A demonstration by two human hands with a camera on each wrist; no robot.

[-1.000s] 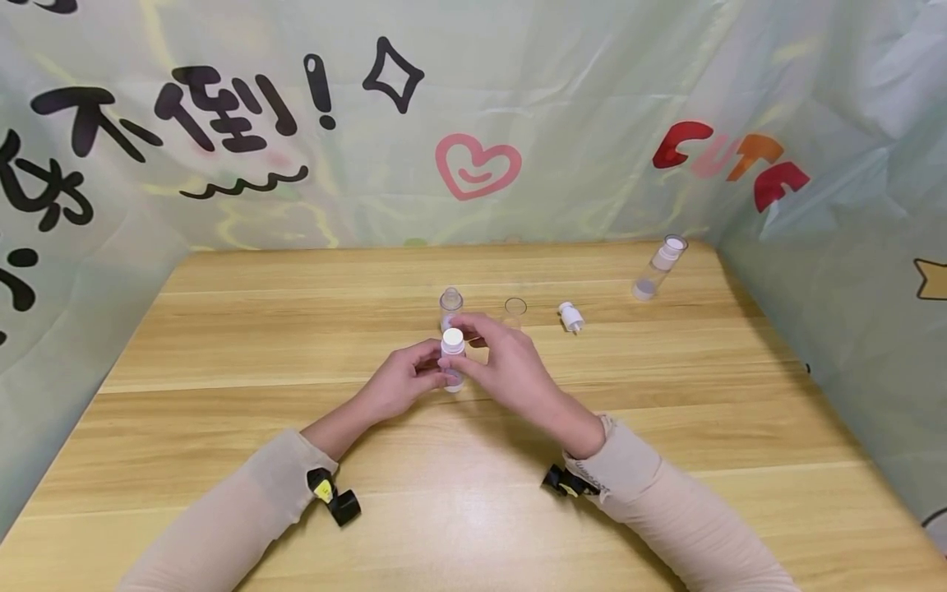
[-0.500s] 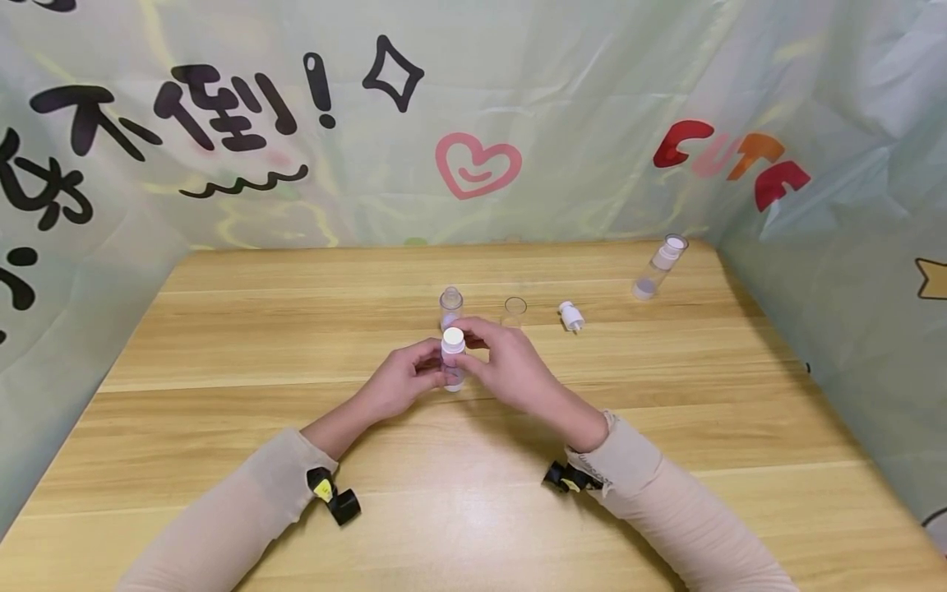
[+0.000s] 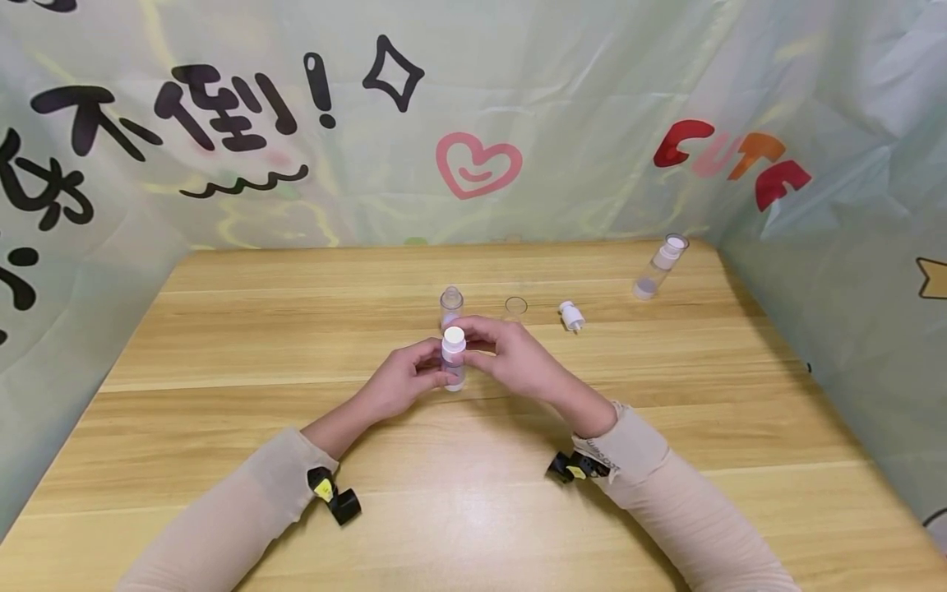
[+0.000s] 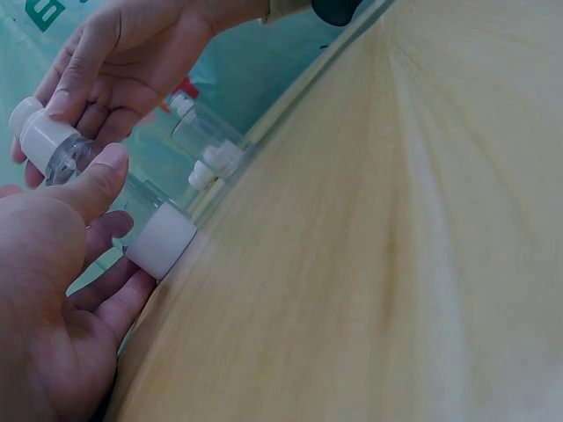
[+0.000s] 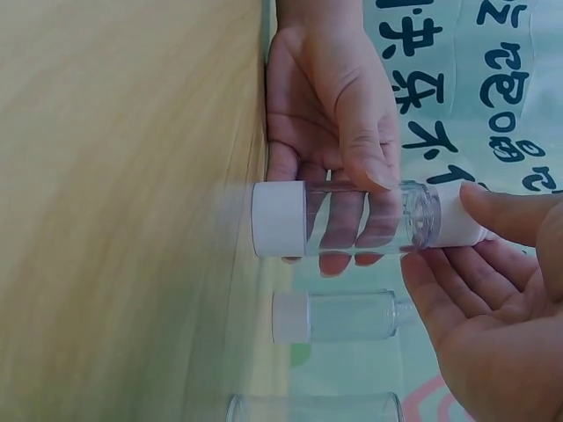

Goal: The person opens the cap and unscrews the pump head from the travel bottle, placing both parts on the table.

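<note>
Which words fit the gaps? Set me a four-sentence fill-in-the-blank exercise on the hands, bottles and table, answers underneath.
1. The left hand and right hand both grip the held bottle; the hand on its white top is the ____ one.
2. The held bottle's base is coloured ____.
3. In the head view, the loose white piece lies farther (left or right?) ____ than the corner bottle.
4. The table has the grain of ____.

Missing words: right; white; left; wood.
</note>
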